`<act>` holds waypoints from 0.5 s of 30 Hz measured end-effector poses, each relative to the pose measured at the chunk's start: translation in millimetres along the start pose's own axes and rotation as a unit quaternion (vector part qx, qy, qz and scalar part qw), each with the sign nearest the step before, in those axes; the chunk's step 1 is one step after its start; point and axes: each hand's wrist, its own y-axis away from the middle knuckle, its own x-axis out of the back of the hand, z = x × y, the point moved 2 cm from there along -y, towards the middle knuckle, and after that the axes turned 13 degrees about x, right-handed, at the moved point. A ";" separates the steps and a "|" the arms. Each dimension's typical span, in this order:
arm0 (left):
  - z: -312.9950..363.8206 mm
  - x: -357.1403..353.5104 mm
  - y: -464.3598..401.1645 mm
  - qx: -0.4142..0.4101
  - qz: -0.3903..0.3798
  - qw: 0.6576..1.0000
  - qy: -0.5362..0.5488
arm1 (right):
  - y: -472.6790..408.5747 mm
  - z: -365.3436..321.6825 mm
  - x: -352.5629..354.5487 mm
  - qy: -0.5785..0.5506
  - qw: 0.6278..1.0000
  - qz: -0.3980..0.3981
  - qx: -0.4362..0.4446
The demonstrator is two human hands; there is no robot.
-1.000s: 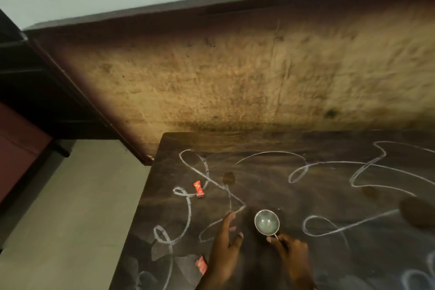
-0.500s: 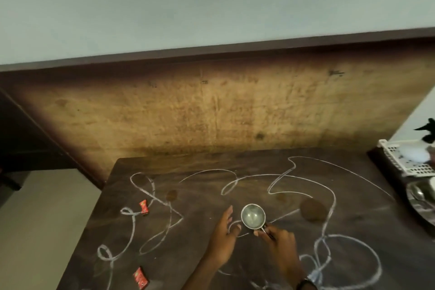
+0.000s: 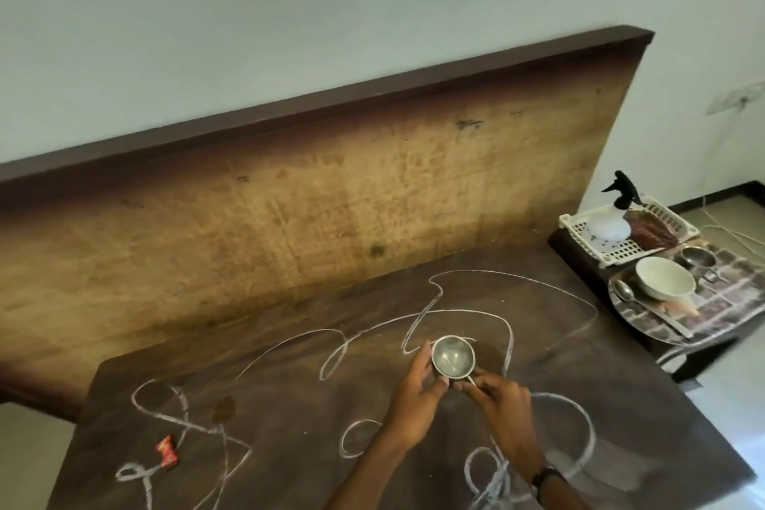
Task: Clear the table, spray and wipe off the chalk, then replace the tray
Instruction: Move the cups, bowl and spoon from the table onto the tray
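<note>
A small steel cup with a handle is held just above the dark wooden table, which is covered in looping white chalk lines. My left hand cups its left side. My right hand pinches the handle at the cup's near edge. A red candy wrapper lies at the table's left. On a side stand at the right sit a patterned tray with a white bowl, a spoon and a steel cup, and a white basket holding a spray bottle and a reddish cloth.
A tall wooden headboard-like panel stands behind the table against a pale wall. A white cable trails on the floor beyond the side stand. The table's right edge meets light tiled floor.
The view has swung right, bringing the side stand fully into sight. My left hand has closed onto the cup's side, and both hands now hold it slightly farther right.
</note>
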 end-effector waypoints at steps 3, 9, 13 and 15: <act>12.6 -20.0 -14.5 0.002 -0.023 1.000 0.000 | -11.5 7.9 23.3 -0.014 0.999 0.027 -0.009; 33.5 -77.3 -54.2 -0.002 -0.045 0.999 -0.014 | -35.2 45.3 75.5 -0.027 0.997 0.066 -0.037; 48.3 -128.5 -88.2 -0.006 -0.064 0.998 -0.018 | -53.2 73.0 120.5 -0.050 0.995 0.071 -0.038; 55.8 -161.7 -109.5 -0.008 -0.072 0.997 -0.011 | -62.9 94.4 146.7 -0.066 0.993 0.077 -0.057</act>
